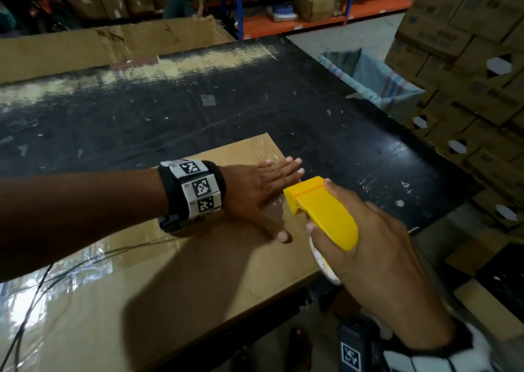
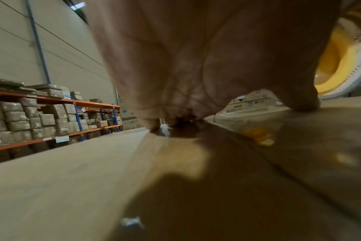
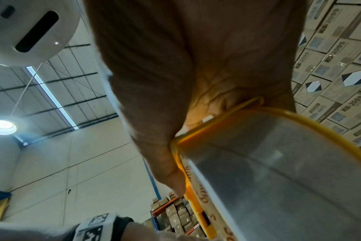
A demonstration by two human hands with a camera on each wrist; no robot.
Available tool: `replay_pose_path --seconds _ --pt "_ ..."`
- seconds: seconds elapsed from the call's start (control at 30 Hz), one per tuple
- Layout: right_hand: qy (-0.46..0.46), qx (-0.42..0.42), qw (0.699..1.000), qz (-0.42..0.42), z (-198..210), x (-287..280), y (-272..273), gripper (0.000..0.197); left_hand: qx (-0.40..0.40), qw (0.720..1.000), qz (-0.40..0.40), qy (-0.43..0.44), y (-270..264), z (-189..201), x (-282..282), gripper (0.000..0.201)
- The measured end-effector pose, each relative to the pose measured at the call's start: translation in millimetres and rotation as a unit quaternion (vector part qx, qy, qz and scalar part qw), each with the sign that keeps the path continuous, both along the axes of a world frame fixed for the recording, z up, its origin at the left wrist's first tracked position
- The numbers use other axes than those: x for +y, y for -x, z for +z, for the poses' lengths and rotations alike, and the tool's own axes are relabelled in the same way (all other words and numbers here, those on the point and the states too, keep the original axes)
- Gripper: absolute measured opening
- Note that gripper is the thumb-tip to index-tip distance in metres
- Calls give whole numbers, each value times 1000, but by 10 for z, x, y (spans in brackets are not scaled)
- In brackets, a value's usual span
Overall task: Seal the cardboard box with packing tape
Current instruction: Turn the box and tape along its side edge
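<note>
A flat brown cardboard box lies on the black table, with a glossy strip of clear tape running along its top seam towards the far right corner. My left hand lies flat on the box top near that corner, fingers straight and spread, pressing on the taped seam. My right hand grips a yellow tape dispenser with its roll of clear tape, held just above the box's right edge, close beside the left fingers. The dispenser shows yellow behind my left palm.
The black worktable stretches beyond the box, scattered with tape scraps. A large open carton stands at its far side. Stacked boxes rise on the right, a lined bin beside them. A person sits at the back by shelving.
</note>
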State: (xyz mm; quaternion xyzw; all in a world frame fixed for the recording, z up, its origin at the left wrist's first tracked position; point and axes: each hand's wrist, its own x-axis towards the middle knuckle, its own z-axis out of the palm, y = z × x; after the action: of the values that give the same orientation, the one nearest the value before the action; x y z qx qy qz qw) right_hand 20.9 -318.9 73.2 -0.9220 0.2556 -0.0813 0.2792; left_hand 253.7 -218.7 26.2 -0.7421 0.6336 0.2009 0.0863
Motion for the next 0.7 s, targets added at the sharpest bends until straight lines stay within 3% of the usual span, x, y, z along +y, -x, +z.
replay_pose_path --seconds 0.2,0.3,0.43,0.6,0.7 --pt "-19 -5 1000 -20 59 -3 681 73 -11 1000 -7 -20 3 5 -18 129" --pt "20 24 999 -32 30 3 1131 76 -14 999 -10 -31 6 13 -28 129" --pt "-6 61 994 -89 -74 92 1361 78 -20 999 -10 -36 31 33 -23 128" --pt "-44 70 996 -44 -587 -97 1243 68 -33 999 -9 -43 50 49 -6 128" --pt "-18 190 981 -21 -1073 -258 1286 76 -37 998 -3 -42 85 93 9 127"
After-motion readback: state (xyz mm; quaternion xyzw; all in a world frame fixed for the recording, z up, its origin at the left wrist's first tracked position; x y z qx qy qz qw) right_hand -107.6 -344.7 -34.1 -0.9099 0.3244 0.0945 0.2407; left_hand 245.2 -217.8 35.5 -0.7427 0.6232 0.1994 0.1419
